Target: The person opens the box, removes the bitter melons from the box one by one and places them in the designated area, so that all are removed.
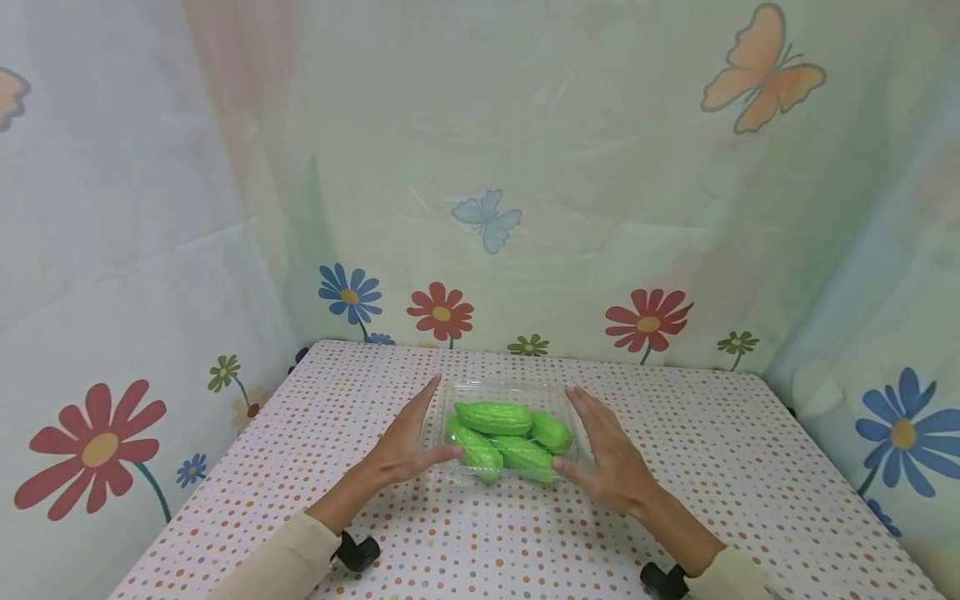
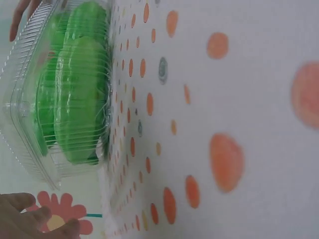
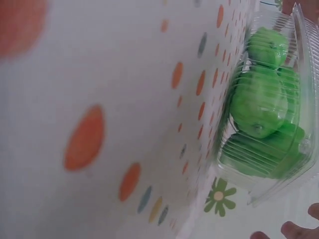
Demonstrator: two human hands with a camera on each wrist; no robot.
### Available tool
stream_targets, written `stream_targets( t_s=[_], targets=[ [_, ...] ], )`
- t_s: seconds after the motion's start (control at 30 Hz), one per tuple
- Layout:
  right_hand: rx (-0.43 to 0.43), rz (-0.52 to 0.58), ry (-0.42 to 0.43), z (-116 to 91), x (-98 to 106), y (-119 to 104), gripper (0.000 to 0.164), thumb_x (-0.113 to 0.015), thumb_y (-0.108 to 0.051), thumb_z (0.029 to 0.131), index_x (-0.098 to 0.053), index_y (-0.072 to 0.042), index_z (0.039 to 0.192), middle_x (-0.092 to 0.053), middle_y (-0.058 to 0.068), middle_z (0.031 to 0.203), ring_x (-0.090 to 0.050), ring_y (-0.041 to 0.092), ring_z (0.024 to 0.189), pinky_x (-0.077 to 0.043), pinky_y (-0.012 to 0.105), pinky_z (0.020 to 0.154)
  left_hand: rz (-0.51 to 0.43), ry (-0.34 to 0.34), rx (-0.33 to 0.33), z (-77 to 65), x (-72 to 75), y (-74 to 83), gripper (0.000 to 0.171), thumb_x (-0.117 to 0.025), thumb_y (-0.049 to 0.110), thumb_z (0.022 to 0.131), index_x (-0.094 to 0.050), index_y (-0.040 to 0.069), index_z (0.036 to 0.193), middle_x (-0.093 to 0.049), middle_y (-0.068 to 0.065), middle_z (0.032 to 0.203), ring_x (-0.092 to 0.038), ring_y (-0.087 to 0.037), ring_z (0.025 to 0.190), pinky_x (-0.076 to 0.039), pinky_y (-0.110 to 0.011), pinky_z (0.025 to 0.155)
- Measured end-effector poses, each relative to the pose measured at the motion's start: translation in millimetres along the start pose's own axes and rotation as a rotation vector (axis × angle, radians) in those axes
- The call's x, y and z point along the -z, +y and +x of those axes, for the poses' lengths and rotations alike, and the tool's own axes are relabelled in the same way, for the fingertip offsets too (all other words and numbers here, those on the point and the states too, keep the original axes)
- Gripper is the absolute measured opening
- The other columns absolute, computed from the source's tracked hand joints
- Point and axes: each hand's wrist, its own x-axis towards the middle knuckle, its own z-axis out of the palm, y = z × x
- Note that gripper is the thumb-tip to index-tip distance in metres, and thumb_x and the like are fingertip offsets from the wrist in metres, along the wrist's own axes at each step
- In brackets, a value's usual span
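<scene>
A clear plastic clamshell box [image 1: 504, 387] lies on the table with several green, ridged vegetables [image 1: 493, 418] inside, which look like bitter melons. My left hand [image 1: 408, 442] is at its left side and my right hand [image 1: 611, 454] at its right, fingers extended and thumbs toward the front corners. In the left wrist view, the left fingers [image 2: 30, 219] show a gap from the box [image 2: 20, 112]. The right wrist view likewise has the right fingertips [image 3: 294, 229] apart from the box's ribbed wall. Whether either thumb touches the plastic, I cannot tell.
A white cloth with coloured dots covers the table [image 1: 480, 533]. Behind and at both sides hang curtains [image 1: 600, 208] printed with flowers and butterflies. Black wrist mounts [image 1: 358, 552] stick out below each sleeve.
</scene>
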Motion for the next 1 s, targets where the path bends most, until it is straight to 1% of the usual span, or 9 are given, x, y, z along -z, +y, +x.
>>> stream_targets(
  t_s=[0.17,0.27,0.37,0.43,0.53,0.67,0.83,0.93,1.0],
  targets=[
    [-0.107,0.086,-0.035,-3,-3,4,0.094,-0.070,-0.036,0.092,-0.014,-0.013,0.164,-0.022,0.024,0.165,-0.026,0.052,0.146,-0.029,0.080,0.104,-0.115,-0.030,0.060,-1.0,-3.5,-3.7,0.113,-0.073,0.059,0.082,0.000,0.032,0.164,-0.010,-0.004,0.171,-0.016,-0.036,0.154,-0.019,-0.066,0.119],
    [-0.148,0.157,-0.035,-4,-5,5,0.093,-0.069,-0.033,0.094,-0.012,-0.011,0.164,-0.020,0.026,0.165,-0.027,0.053,0.145,-0.033,0.077,0.104,-0.183,-0.040,0.080,-1.3,-5.5,-6.6,0.113,-0.074,0.057,0.083,0.000,0.030,0.164,-0.013,-0.007,0.170,-0.018,-0.037,0.154,-0.023,-0.066,0.118],
    [-0.201,0.299,-0.047,-3,-7,5,0.088,-0.064,-0.028,0.098,-0.007,-0.009,0.164,-0.017,0.029,0.164,-0.027,0.055,0.144,-0.038,0.073,0.104,-0.272,-0.049,0.110,-1.8,-6.1,-7.5,0.114,-0.076,0.054,0.083,-0.001,0.027,0.165,-0.016,-0.013,0.169,-0.020,-0.039,0.153,-0.031,-0.063,0.116],
    [-0.261,0.411,-0.066,-1,-6,4,0.086,-0.059,-0.027,0.101,-0.003,-0.010,0.164,-0.014,0.030,0.164,-0.027,0.056,0.144,-0.040,0.072,0.103,-0.329,-0.056,0.124,-1.9,-5.8,-7.2,0.114,-0.077,0.051,0.084,-0.001,0.022,0.165,-0.017,-0.017,0.168,-0.022,-0.041,0.152,-0.036,-0.061,0.114],
    [-0.363,0.582,-0.108,3,-4,1,0.083,-0.053,-0.029,0.105,0.003,-0.010,0.163,-0.007,0.031,0.165,-0.020,0.057,0.146,-0.033,0.074,0.108,-0.408,-0.066,0.146,-1.3,-5.5,-7.6,0.112,-0.077,0.044,0.086,-0.002,0.016,0.164,-0.018,-0.021,0.167,-0.023,-0.042,0.151,-0.037,-0.059,0.114],
    [-0.482,0.735,-0.159,5,-1,-1,0.083,-0.049,-0.034,0.105,0.007,-0.009,0.162,-0.002,0.031,0.165,-0.010,0.056,0.149,-0.022,0.073,0.114,-0.465,-0.068,0.192,0.0,-7.7,-10.1,0.108,-0.075,0.042,0.087,-0.006,0.009,0.164,-0.020,-0.023,0.166,-0.024,-0.042,0.151,-0.033,-0.061,0.116],
    [-0.585,0.830,-0.181,5,-1,-3,0.085,-0.049,-0.039,0.104,0.004,-0.006,0.162,-0.004,0.029,0.166,-0.010,0.054,0.150,-0.015,0.071,0.117,-0.554,-0.063,0.227,-0.8,-9.7,-11.9,0.104,-0.074,0.040,0.088,-0.012,0.001,0.161,-0.025,-0.026,0.163,-0.025,-0.043,0.150,-0.031,-0.058,0.118],
    [-0.619,0.874,-0.174,5,-3,-4,0.085,-0.051,-0.038,0.103,0.001,-0.004,0.161,-0.003,0.029,0.166,-0.009,0.053,0.150,-0.012,0.073,0.116,-0.611,-0.052,0.224,-0.6,-10.7,-12.8,0.098,-0.073,0.036,0.089,-0.017,-0.003,0.159,-0.028,-0.028,0.161,-0.027,-0.044,0.149,-0.033,-0.055,0.118],
    [-0.638,0.868,-0.170,4,-4,-4,0.085,-0.054,-0.037,0.102,-0.002,-0.003,0.160,-0.004,0.030,0.166,-0.010,0.053,0.150,-0.013,0.073,0.116,-0.637,-0.042,0.214,0.1,-11.7,-12.8,0.094,-0.072,0.033,0.090,-0.020,-0.006,0.158,-0.030,-0.030,0.159,-0.029,-0.046,0.148,-0.033,-0.054,0.118]
  ],
)
